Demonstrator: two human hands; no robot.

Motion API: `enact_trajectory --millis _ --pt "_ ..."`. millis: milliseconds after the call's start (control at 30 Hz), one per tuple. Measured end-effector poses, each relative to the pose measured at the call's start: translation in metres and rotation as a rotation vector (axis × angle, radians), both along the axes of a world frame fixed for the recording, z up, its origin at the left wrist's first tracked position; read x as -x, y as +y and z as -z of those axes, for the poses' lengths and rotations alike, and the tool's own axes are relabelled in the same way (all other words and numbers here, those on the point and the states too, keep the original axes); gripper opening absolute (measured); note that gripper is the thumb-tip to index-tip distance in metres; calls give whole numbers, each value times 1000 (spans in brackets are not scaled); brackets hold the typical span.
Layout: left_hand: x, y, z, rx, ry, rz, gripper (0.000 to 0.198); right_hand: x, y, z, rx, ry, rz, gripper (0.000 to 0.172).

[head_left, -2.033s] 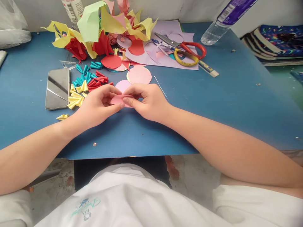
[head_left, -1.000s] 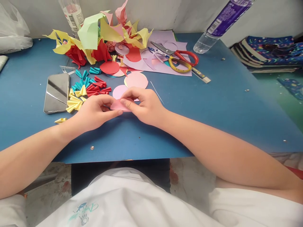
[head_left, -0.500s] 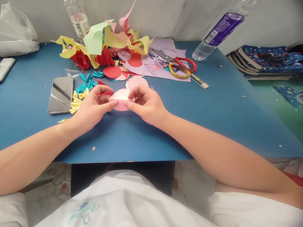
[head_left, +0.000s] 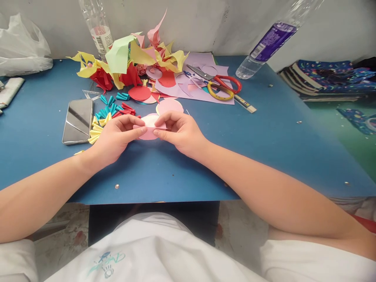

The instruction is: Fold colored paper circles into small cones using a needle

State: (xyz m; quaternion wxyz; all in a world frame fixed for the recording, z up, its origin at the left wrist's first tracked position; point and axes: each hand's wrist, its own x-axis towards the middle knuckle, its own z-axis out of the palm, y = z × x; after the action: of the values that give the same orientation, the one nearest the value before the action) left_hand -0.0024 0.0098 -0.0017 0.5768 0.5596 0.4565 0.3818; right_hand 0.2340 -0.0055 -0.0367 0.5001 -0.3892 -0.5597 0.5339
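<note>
A pink paper circle [head_left: 148,134] is pinched at both sides between my hands, just above the blue table [head_left: 164,168]. A crease runs across it, and its upper part looks pale and bright. My left hand [head_left: 117,135] grips its left edge between thumb and fingers. On the right edge, my right hand [head_left: 180,131] closes thumb against fingertips. Right behind lie more round pink and pale yellow papers [head_left: 170,105]. Small folded paper pieces in teal [head_left: 107,111], red [head_left: 127,109] and yellow [head_left: 94,134] lie beside and behind my left hand.
A phone [head_left: 78,121] lies at the left. Crumpled paper scraps [head_left: 129,58] are heaped at the back by a clear bottle [head_left: 100,35]. Scissors [head_left: 221,86] and a cutter knife [head_left: 245,103] rest by purple paper [head_left: 196,94]. A purple-labelled bottle [head_left: 272,41] stands at the back right.
Both hands keep hold of the pink paper circle; its upper part has tilted, and my right fingers have shifted slightly left. The whole view has moved a little.
</note>
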Motion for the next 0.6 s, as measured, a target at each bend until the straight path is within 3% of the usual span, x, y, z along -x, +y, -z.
enact_trajectory --millis 200,367,600 --pt "0 1 -4 44 -77 10 53 1 0 -3 68 107 -18 69" --pt "1 1 -4 -13 -49 15 47 0 2 -3 78 137 -39 69" --pt "1 0 -1 -67 -38 62 54 1 -1 1 -51 115 37 66"
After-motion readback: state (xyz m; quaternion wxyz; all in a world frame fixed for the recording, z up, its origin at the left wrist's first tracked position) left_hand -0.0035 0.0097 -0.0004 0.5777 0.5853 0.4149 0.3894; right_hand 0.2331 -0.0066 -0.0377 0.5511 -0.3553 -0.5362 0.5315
